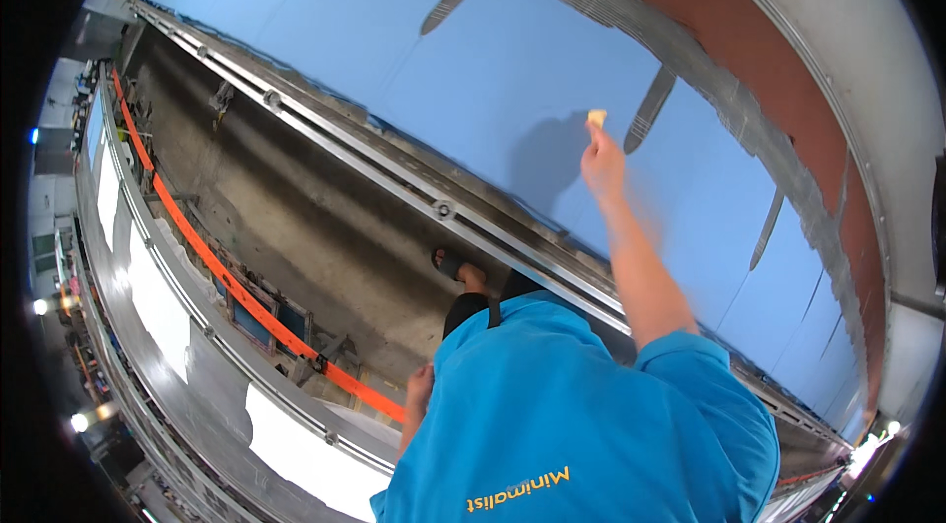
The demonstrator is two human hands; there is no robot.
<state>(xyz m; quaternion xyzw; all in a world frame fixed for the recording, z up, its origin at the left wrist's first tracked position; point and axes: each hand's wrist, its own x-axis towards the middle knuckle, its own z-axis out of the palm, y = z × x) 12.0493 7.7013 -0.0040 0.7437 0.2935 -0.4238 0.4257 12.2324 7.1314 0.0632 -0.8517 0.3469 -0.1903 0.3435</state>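
Note:
My right hand (603, 168) reaches out over a long light-blue sheet surface (473, 80), its fingers pinched on a small pale-yellow piece (597, 117) that looks like sponge or foam. The piece is over the blue surface, left of a grey tapered streak (650, 109); whether it touches the surface I cannot tell. A shadow of the hand falls on the blue to its left. My left hand (421, 387) hangs low beside my blue shirt; its fingers are partly hidden and small.
A metal rail with round fittings (443, 210) edges the long table in front of me. Grey smears and a reddish-brown band (788, 109) line its far side. Across the concrete floor (286, 198), an orange strip (236, 292) runs along a second table with white panels (158, 296).

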